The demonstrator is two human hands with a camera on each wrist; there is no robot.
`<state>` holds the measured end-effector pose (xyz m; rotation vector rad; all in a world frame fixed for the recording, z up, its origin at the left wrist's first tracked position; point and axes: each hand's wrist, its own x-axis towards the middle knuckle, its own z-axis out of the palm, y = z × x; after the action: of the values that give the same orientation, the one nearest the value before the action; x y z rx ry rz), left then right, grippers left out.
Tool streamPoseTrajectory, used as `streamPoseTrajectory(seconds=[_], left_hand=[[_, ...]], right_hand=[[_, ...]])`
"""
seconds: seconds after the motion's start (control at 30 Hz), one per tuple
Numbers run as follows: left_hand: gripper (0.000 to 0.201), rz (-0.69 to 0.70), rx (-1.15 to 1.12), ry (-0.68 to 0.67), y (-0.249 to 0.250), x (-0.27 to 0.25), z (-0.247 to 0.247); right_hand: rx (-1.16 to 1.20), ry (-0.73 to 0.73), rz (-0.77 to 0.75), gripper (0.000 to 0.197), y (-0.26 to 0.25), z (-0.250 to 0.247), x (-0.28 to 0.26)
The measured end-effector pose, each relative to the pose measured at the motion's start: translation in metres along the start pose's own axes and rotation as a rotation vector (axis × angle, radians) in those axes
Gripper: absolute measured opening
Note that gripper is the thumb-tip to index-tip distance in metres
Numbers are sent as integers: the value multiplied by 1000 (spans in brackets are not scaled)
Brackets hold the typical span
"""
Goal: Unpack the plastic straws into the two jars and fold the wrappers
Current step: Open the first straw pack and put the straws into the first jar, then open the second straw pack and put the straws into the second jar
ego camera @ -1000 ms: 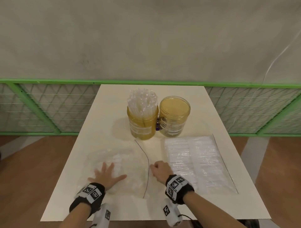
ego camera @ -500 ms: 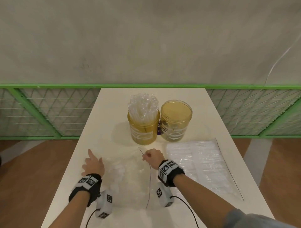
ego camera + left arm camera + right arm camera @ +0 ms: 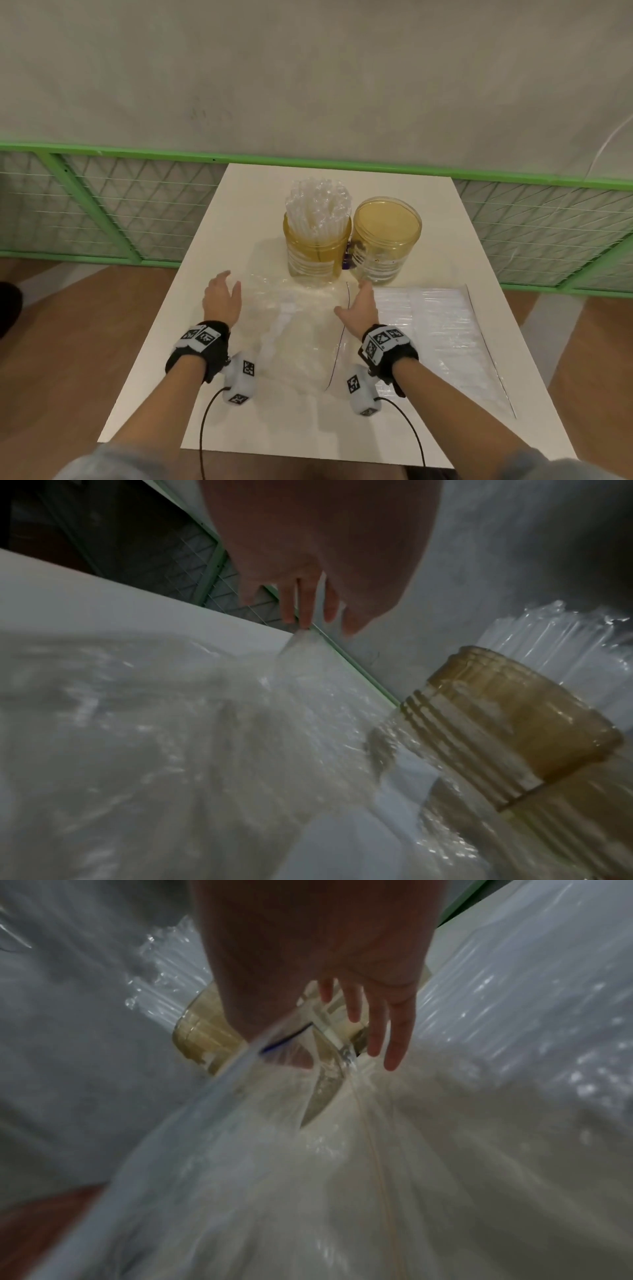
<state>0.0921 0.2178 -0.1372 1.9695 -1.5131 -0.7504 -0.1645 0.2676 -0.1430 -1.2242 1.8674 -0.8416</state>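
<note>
Two amber jars stand side by side at the table's far middle. The left jar [image 3: 315, 260] is packed with clear straws [image 3: 318, 205]; the right jar [image 3: 387, 246] holds none. An emptied clear wrapper [image 3: 294, 329] lies crumpled in front of them, between my hands. My left hand [image 3: 222, 294] hovers at its far left corner with its fingers spread, and in the left wrist view a fingertip [image 3: 304, 622] touches the raised corner of the wrapper [image 3: 154, 737]. My right hand [image 3: 361, 301] is at the wrapper's dark right edge, fingers straight and thumb spread, with the film [image 3: 342, 1177] rising against the thumb.
A full sealed pack of straws [image 3: 445, 335] lies flat on the right side of the white table [image 3: 342, 181]. A green mesh fence [image 3: 102, 205] runs behind the table below a grey wall. Wooden floor lies on both sides.
Both hands moved forward along the wrapper toward the jars. The left hand lifted from lying flat on the film. The right hand's curled fingers straightened at the dark edge's far end.
</note>
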Motion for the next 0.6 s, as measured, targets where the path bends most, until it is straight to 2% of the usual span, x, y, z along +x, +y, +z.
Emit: streamPoseTrajectory(seconds=[0.03, 0.07, 0.13, 0.2, 0.3, 0.37, 0.43, 0.5, 0.6], left_hand=[[47, -46, 11, -25, -5, 1, -2], [50, -116, 3, -62, -11, 2, -3], [52, -221, 16, -136, -24, 2, -5], [46, -216, 71, -174, -35, 1, -4], [36, -242, 96, -235, -43, -7, -7], [29, -242, 56, -269, -48, -10, -4], [26, -213, 111, -335, -49, -15, -5], [36, -162, 114, -252, -52, -18, -7], [28, -183, -64, -63, -50, -23, -13]], right_hand=[[23, -10, -34, 81, 2, -3, 5], [22, -36, -63, 78, 4, -4, 9], [17, -97, -57, 53, 5, -4, 15], [59, -84, 13, 32, 4, -2, 19], [-8, -12, 39, 26, 9, 0, 21], [-87, 2, 3, 29, 12, -1, 20], [-153, 6, -38, 23, 12, -4, 20], [-136, 39, -32, 23, 13, -14, 23], [-124, 147, 54, 29, 15, -32, 28]])
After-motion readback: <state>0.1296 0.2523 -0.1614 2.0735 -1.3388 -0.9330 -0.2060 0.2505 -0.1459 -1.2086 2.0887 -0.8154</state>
